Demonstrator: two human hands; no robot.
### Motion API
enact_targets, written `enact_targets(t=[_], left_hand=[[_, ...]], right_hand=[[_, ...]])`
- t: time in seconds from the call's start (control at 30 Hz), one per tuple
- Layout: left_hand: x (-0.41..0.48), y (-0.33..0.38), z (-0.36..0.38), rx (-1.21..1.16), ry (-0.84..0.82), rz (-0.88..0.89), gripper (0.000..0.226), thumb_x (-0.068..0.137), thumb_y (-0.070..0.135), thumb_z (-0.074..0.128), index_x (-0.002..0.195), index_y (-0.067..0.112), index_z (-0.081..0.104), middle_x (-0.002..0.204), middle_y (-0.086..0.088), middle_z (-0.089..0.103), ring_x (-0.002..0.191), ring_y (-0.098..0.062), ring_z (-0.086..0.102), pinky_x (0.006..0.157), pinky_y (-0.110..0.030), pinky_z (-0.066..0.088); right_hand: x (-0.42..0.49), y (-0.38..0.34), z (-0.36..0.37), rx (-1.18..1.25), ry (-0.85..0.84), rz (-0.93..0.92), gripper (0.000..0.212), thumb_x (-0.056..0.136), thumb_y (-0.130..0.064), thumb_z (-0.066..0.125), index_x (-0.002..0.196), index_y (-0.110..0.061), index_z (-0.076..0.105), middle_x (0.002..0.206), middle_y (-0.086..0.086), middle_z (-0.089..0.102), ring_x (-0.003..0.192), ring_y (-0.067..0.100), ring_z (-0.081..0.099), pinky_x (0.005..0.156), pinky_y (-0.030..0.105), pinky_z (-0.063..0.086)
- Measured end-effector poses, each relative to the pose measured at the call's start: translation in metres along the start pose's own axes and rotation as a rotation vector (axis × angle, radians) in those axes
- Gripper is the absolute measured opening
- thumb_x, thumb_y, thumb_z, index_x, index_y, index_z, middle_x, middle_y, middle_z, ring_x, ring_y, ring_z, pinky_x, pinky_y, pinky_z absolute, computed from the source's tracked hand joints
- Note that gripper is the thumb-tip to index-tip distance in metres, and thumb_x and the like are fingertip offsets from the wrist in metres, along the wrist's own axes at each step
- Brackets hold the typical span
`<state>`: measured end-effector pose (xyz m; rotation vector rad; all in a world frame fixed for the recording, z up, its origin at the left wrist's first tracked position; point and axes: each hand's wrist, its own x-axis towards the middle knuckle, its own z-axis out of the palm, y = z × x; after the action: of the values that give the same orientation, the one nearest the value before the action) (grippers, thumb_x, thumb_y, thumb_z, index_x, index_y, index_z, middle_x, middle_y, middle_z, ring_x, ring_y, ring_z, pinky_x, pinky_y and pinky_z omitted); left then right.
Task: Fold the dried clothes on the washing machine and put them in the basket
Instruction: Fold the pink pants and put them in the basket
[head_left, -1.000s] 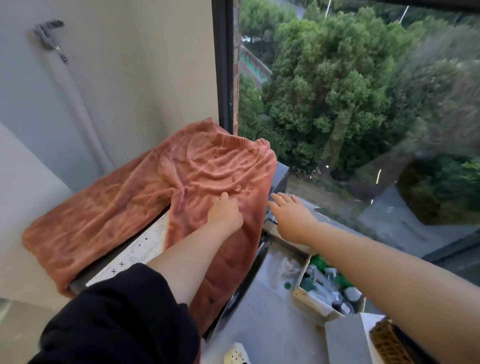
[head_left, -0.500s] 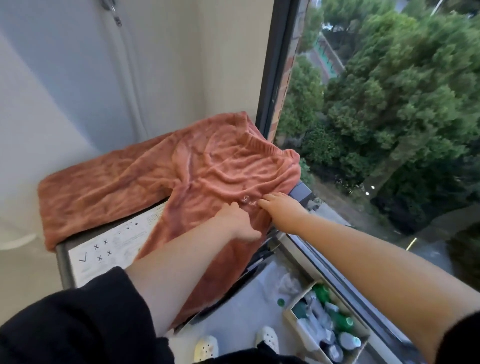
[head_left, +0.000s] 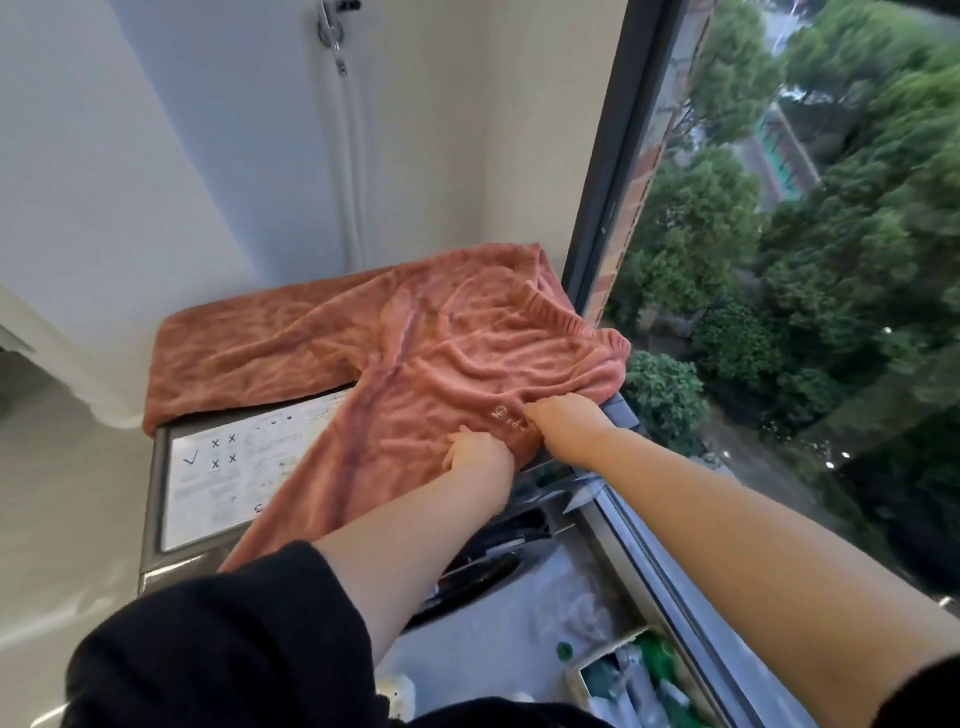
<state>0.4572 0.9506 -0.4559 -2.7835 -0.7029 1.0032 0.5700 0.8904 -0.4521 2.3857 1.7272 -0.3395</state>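
Note:
A pair of fuzzy orange-pink trousers (head_left: 363, 353) lies spread over the top of the washing machine (head_left: 156, 519), one leg stretched left, the other hanging over the front edge. My left hand (head_left: 475, 457) pinches the fabric near a small white embroidered mark. Just right of it, my right hand (head_left: 563, 421) closes on the trousers' edge at the machine's right front corner. No basket is in view.
A white instruction sticker (head_left: 234, 467) shows on the machine's top. A tall window (head_left: 779, 260) runs along the right, a white hose (head_left: 353, 156) down the wall behind. On the floor stands a box of bottles (head_left: 639, 680) by the window track.
My right hand moved from the machine's edge onto the trousers and closed on the fabric. My left hand slid toward the front edge. The camera swung left.

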Motion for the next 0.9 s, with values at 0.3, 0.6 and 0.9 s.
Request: enact_targets(t=[0.3, 0.6, 0.9], left_hand=[[-0.029, -0.047, 0.036, -0.354, 0.315, -0.139, 0.044, 0.084, 0.017, 0.064, 0.124, 0.015, 0.048, 0.125, -0.009, 0.042, 0.117, -0.028, 0.041, 0.082, -0.037, 0.045], [-0.035, -0.073, 0.034, -0.588, 0.244, -0.161, 0.042, 0.075, 0.035, 0.076, 0.109, 0.014, 0.063, 0.111, -0.006, 0.064, 0.104, -0.027, 0.061, 0.074, -0.031, 0.045], [-0.041, -0.07, 0.042, -0.737, 0.414, -0.115, 0.046, 0.09, 0.052, 0.041, 0.113, 0.015, 0.057, 0.107, -0.007, 0.065, 0.102, -0.029, 0.061, 0.077, -0.035, 0.045]], right_hand=[[0.005, -0.018, -0.005, -0.123, -0.039, 0.062, 0.038, 0.092, -0.004, 0.047, 0.128, -0.013, 0.053, 0.122, 0.009, 0.06, 0.109, 0.03, 0.059, 0.08, 0.036, 0.046], [0.007, -0.061, -0.006, -0.25, -0.189, 0.13, 0.067, 0.086, -0.032, 0.059, 0.142, -0.014, 0.028, 0.126, 0.004, 0.057, 0.115, 0.027, 0.054, 0.098, 0.04, 0.036], [0.029, -0.065, -0.025, -0.087, -0.188, 0.095, 0.036, 0.09, -0.007, 0.05, 0.125, -0.015, 0.054, 0.128, 0.006, 0.058, 0.115, 0.026, 0.056, 0.091, 0.034, 0.047]])
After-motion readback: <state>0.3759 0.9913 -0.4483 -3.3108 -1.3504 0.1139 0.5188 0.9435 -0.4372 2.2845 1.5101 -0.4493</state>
